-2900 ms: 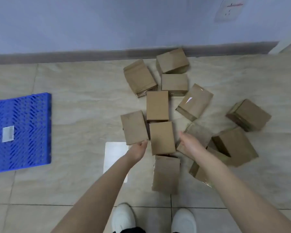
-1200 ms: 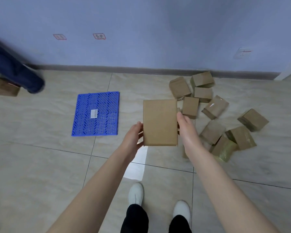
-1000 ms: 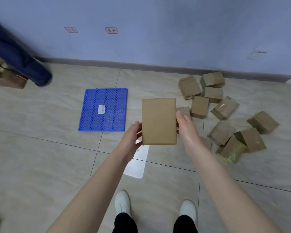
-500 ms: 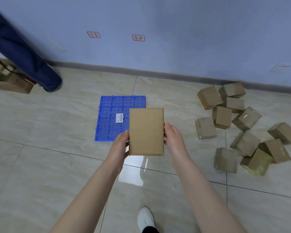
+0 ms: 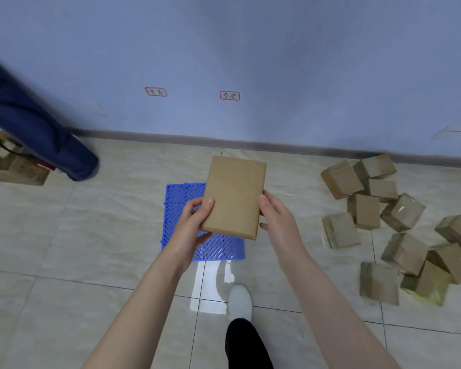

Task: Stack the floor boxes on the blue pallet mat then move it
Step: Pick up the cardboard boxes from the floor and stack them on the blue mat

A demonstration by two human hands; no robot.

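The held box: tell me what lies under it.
Under the held box, gripped by the left hand and right hand, lies the blue mat on the floor. Its left side and near edge show; the rest is covered, so anything there is hidden.

A flat brown cardboard box, held between the left hand and right hand, hangs over the blue plastic lattice pallet mat on the tiled floor. The scattered brown cardboard boxes lie well to its right, near the wall behind.

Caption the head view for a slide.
Both hands, left hand and right hand, hold a brown cardboard box above the blue plastic pallet mat.
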